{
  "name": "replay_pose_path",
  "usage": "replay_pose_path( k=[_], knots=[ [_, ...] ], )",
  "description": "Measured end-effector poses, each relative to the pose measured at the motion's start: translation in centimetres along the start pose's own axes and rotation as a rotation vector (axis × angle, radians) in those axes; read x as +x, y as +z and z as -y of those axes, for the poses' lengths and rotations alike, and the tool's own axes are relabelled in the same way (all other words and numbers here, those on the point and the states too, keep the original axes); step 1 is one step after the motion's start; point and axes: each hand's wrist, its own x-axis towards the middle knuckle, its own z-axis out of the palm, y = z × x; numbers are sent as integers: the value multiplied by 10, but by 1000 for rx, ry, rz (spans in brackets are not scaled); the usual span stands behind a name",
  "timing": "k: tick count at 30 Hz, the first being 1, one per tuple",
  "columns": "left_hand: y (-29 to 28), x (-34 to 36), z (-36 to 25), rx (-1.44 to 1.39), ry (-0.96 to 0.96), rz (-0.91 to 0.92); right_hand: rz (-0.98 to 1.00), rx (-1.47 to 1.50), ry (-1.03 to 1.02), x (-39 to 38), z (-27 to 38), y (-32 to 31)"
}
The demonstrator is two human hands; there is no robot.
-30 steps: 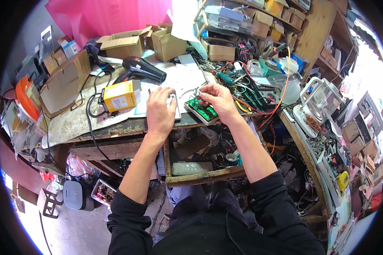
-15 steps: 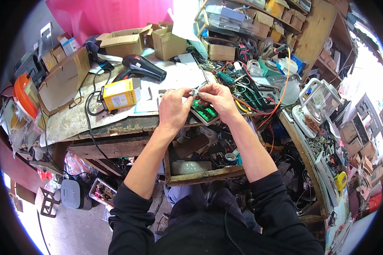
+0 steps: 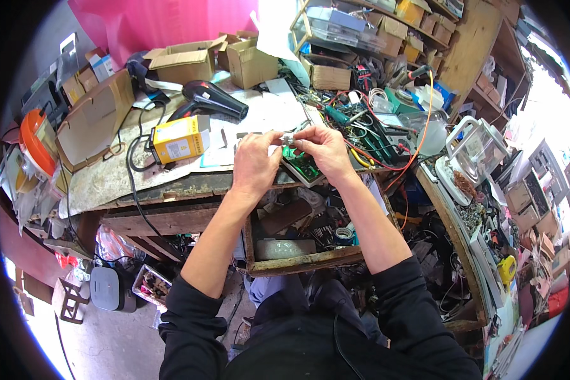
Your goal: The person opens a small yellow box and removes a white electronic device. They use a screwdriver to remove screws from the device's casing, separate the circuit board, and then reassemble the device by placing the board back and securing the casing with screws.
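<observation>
My left hand (image 3: pixel 255 163) and my right hand (image 3: pixel 326 151) meet over the front edge of the bench. Between their fingertips they pinch a small silvery-grey part (image 3: pixel 287 139), too small to tell its kind. Both hands are closed on it. Just below the fingers lies a green circuit board (image 3: pixel 304 166) in a pale-edged case, partly covered by my right hand. A yellow box (image 3: pixel 178 140) stands on the bench left of my left hand, and a black hair dryer (image 3: pixel 212 101) lies behind it.
An open wooden drawer (image 3: pixel 310 261) full of tools and parts juts out below my hands. Cables and screwdrivers crowd the bench at right, under an orange cord (image 3: pixel 426 120). Cardboard boxes (image 3: pixel 252 63) line the back. A clear jug (image 3: pixel 478 152) stands far right.
Both hands have shifted very slightly while keeping their pinch on the small part. The circuit board shows a little differently beneath them. Everything else looks the same.
</observation>
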Motion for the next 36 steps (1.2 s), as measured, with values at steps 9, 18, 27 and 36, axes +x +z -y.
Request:
replay_pose_path(
  k=[9,18,27,36],
  knots=[
    [-28,3,20,-153,-110,-75,-67,-146,-65,-9,3,11],
    [-22,2,-21,-420,-372,144,-191,-258,-189,-16,-3,18],
    [4,23,21,-605,-354,337,-66,-562,-393,-22,12,21],
    [1,35,33,-498,-300,288,-509,-348,-359,-74,25,-38]
  ],
)
